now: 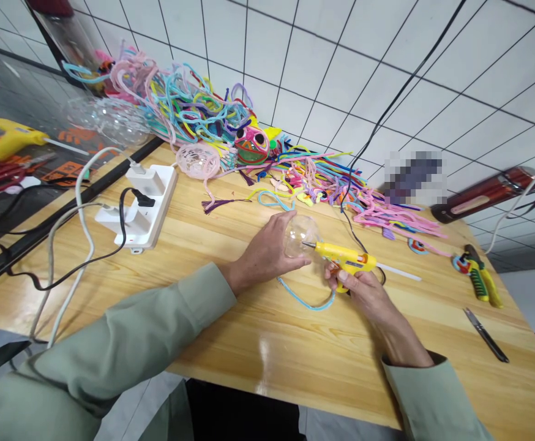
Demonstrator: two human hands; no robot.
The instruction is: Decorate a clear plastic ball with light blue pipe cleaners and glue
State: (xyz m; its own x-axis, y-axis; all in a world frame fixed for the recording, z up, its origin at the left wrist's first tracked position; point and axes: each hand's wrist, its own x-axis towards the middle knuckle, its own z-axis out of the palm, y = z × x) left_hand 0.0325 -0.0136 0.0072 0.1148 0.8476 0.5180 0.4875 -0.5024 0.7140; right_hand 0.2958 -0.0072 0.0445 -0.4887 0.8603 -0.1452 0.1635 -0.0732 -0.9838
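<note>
My left hand (274, 248) is wrapped round a clear plastic ball (303, 236), its fingers curled over the near and far sides. In my right hand (359, 288) is a yellow hot glue gun (343, 256), gripped by its handle. The gun's metal nozzle meets the right side of the ball or sits just in front of it; I cannot tell which. A white glue stick (400, 271) juts from the back of the gun. A light blue pipe cleaner (306, 303) curves along the table below the ball.
Heaps of coloured pipe cleaners (194, 110) line the wall. A power strip (157, 208) with plugs and cables stands left. Pliers (481, 278), a utility knife (486, 335) and a red flask (492, 191) lie right. Another yellow glue gun (13, 138) rests far left.
</note>
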